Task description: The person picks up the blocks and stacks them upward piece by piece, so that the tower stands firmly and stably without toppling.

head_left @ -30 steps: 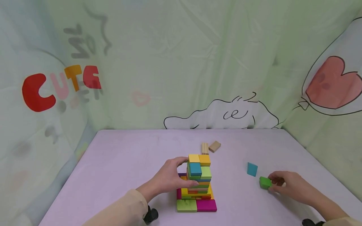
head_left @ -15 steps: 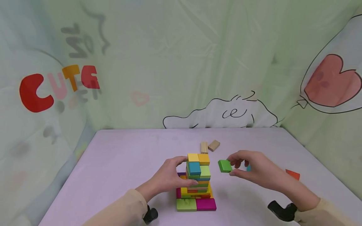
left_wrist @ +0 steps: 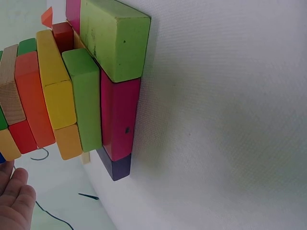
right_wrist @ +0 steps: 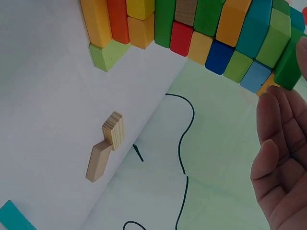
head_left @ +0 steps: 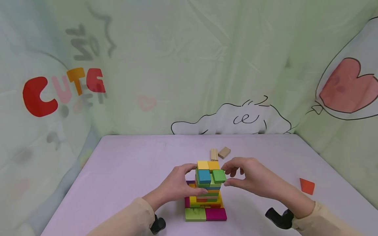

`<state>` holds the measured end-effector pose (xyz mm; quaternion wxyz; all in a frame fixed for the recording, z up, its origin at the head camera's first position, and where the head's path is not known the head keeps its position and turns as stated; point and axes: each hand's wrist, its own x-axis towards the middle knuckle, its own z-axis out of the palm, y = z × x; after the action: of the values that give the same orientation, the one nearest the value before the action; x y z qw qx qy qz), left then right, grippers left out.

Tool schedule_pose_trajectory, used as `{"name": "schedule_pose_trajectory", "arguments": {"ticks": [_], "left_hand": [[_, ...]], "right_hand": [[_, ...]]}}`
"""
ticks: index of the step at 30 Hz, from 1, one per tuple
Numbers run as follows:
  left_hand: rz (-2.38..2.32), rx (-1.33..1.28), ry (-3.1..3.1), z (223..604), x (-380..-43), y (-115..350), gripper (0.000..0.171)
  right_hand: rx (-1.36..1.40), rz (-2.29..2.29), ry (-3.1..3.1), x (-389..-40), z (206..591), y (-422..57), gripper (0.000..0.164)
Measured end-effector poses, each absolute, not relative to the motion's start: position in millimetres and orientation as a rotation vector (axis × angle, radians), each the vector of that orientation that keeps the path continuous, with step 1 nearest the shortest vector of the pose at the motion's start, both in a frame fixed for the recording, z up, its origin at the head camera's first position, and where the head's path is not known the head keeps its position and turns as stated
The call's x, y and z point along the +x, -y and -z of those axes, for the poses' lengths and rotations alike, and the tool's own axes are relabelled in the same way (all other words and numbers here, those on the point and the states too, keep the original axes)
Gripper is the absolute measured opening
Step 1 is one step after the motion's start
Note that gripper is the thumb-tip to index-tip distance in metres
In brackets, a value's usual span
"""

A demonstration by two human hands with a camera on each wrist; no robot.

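Note:
A tower of coloured wooden blocks (head_left: 204,194) stands on a wider base of blocks at the middle front. My left hand (head_left: 176,184) grips its upper part from the left, thumb across the front and forefinger near the top back. From the right, my right hand (head_left: 251,173) pinches a green block (head_left: 219,176) between thumb and fingers. That block overlaps the tower's top right front corner, beside a blue block (head_left: 204,176) and in front of two yellow ones. In the right wrist view the green block (right_wrist: 290,62) lies against a light green one, right at my fingertips.
Two plain wooden blocks (head_left: 224,152) lie behind the tower. An orange-red block (head_left: 307,186) lies to the right on the lilac tabletop (head_left: 141,150). The right wrist view shows a teal block (right_wrist: 17,215); my right hand hides it in the head view.
My right hand has lifted the green block off the right side of the table and carried it left to the tower's top. The left hand has kept its grip on the tower.

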<state>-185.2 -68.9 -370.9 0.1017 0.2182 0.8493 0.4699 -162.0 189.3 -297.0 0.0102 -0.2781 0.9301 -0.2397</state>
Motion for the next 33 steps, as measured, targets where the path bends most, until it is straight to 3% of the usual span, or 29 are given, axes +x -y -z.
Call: {"name": "schedule_pose_trajectory", "arguments": {"ticks": [33], "left_hand": [[-1.379,0.66,-2.522,370.0,-184.3,68.5,0.073]], "right_hand": [[-0.864,0.714,-2.904,-164.4,299.5,-182.8,0.035]]}}
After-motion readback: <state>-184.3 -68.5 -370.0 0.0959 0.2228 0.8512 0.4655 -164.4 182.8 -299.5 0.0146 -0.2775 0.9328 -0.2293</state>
